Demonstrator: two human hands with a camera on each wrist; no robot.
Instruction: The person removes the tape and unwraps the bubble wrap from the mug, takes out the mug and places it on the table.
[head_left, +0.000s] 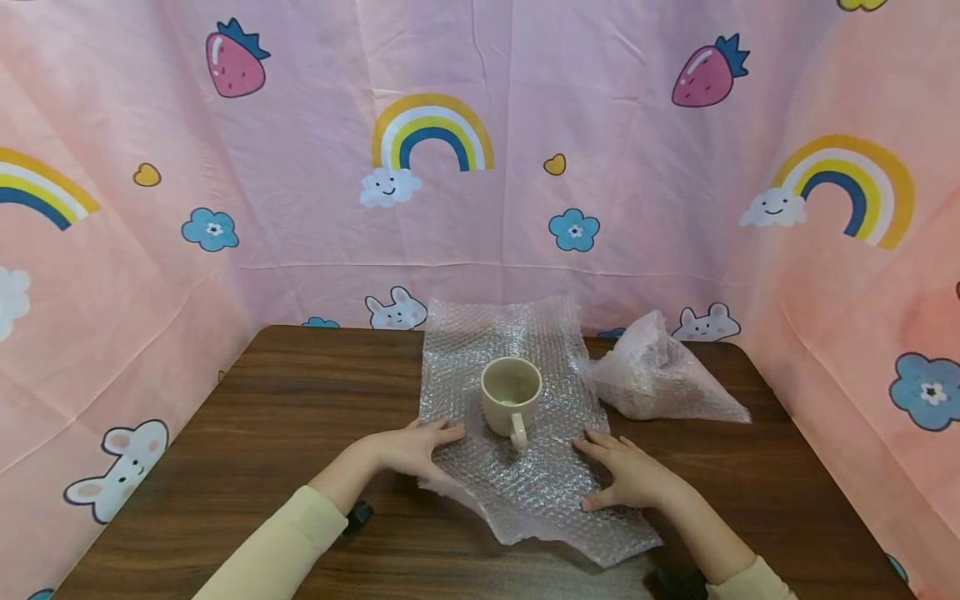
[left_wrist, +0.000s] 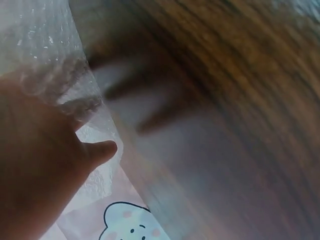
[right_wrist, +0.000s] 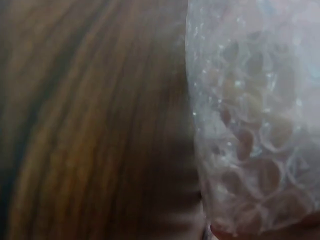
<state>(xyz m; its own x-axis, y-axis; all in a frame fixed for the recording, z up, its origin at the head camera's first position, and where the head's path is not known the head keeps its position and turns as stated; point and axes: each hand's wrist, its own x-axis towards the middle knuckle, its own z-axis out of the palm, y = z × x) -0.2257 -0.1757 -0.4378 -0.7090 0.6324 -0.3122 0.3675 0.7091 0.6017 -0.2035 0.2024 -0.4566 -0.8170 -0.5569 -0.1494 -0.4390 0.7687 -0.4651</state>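
Note:
A cream mug (head_left: 512, 392) stands upright on a sheet of bubble wrap (head_left: 525, 483), its handle turned toward me. My left hand (head_left: 423, 443) lies on the sheet's left edge with fingers stretched toward the mug. On the right part of the sheet my right hand (head_left: 617, 471) rests flat, fingers spread. Neither hand touches the mug. In the left wrist view, the left hand (left_wrist: 45, 170) fills the lower left, with bubble wrap (left_wrist: 45, 55) above it. The right wrist view is filled with bubble wrap (right_wrist: 255, 125) lying on the wood.
A crumpled bundle of bubble wrap (head_left: 656, 375) lies at the back right of the dark wooden table (head_left: 300, 392). Pink cartoon-print cloth (head_left: 315, 208) walls the table in at the back and on both sides. Bare wood (right_wrist: 100, 125) lies on either side of the sheet.

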